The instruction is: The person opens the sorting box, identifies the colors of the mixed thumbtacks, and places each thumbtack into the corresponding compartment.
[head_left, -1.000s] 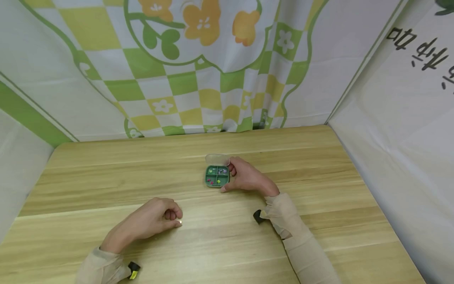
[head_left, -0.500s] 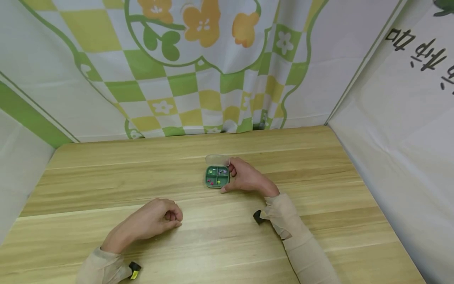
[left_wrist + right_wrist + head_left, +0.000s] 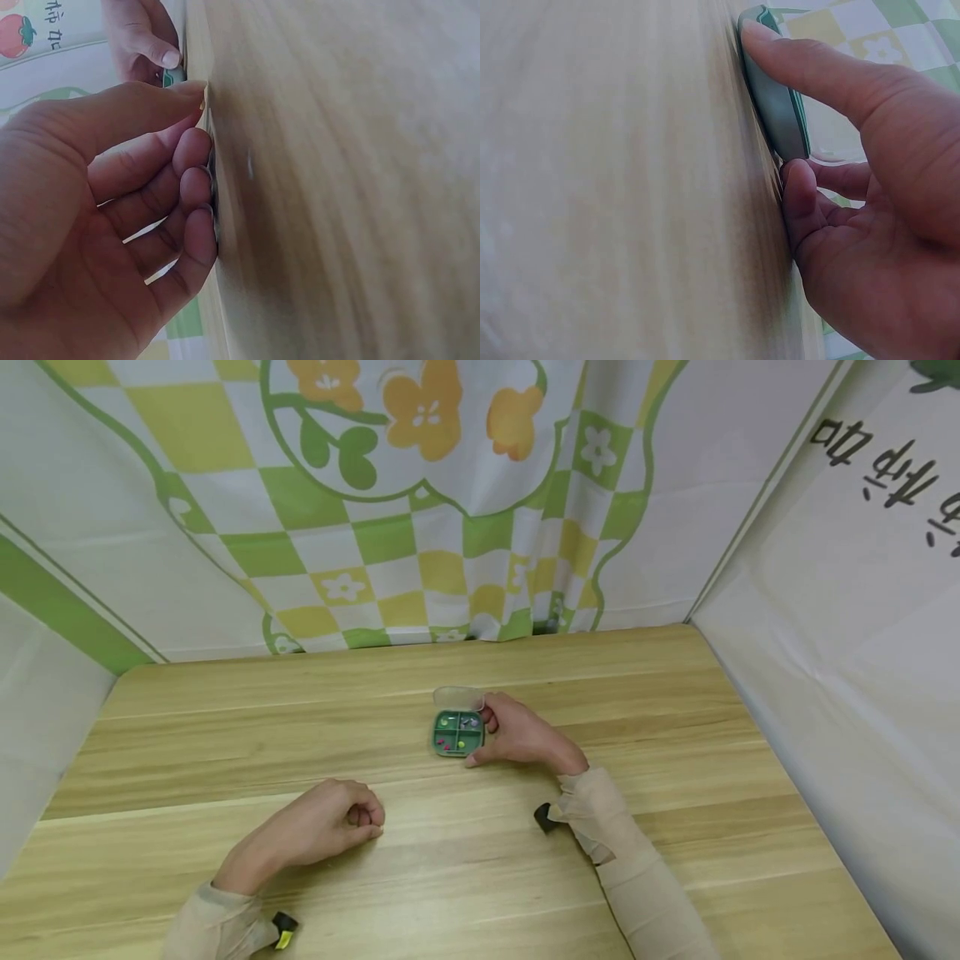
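A small green pill box [image 3: 447,743] lies on the table with its clear lid [image 3: 457,698] raised at the back. Its four-way divider separates tiny pink, yellow-green and purple pieces. My right hand [image 3: 527,734] grips the box from the right, thumb at the front corner and curled fingers by the lid's hinge; the right wrist view shows the thumb along the green side [image 3: 776,101]. To the front left, my left hand [image 3: 318,827] rests low over the table, fingers curled. Its thumb and forefinger pinch a tiny pale-yellow piece [image 3: 203,102], mostly hidden.
Wooden table top [image 3: 225,735] surrounds both hands. A green, yellow and white checked curtain [image 3: 442,543] hangs along the back edge, and a white wall panel [image 3: 832,635] stands at the right. Black straps [image 3: 546,817] hang near both wrists.
Both hands and the pill box keep their places, apart from a slight shift of the head view. The bright pale spot at my left fingertips has become much less visible.
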Demonstrator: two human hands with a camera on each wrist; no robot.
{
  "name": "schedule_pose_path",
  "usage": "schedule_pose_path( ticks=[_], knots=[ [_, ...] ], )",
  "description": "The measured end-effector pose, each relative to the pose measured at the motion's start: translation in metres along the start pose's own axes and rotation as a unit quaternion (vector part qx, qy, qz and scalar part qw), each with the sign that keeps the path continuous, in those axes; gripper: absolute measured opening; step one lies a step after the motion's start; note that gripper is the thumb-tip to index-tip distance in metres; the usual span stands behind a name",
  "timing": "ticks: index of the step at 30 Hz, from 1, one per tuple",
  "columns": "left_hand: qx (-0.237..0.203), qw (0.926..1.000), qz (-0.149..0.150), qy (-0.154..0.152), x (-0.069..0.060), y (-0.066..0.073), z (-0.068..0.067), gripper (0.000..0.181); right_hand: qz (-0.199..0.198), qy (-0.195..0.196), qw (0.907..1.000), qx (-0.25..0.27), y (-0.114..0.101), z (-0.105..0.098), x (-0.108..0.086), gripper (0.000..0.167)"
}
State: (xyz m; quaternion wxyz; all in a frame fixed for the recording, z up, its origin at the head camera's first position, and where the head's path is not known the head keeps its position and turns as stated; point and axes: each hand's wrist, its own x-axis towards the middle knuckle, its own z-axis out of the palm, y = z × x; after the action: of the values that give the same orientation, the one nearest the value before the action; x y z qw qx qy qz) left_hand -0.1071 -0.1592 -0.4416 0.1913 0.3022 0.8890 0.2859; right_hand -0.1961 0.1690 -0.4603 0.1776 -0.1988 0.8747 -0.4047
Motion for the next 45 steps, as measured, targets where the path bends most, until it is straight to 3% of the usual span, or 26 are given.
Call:
schedule_pose_path(
  ticks=[12, 21, 32, 45],
  knots=[
    [-0.007, 1.0, 0.005, 0.004, 0.001, -0.002, 0.0, 0.012, 0.006, 0.0, 1.0, -0.006, -0.002, 0.0, 0.001, 0.068],
    [0.019, 0.9994, 0.003, 0.029, 0.005, 0.003, -0.008, 0.007, 0.009, -0.001, 1.0, -0.004, -0.003, 0.0, -0.001, 0.069],
    [0.064, 0.9958, 0.022, 0.062, 0.022, 0.012, -0.016, 0.007, 0.004, 0.0, 1.0, -0.001, -0.001, 0.001, 0.0, 0.066],
    [0.073, 0.9949, 0.031, 0.062, 0.044, 0.018, -0.017, 0.006, 0.011, 0.001, 0.9999, -0.003, -0.001, 0.0, 0.0, 0.069]
  ],
)
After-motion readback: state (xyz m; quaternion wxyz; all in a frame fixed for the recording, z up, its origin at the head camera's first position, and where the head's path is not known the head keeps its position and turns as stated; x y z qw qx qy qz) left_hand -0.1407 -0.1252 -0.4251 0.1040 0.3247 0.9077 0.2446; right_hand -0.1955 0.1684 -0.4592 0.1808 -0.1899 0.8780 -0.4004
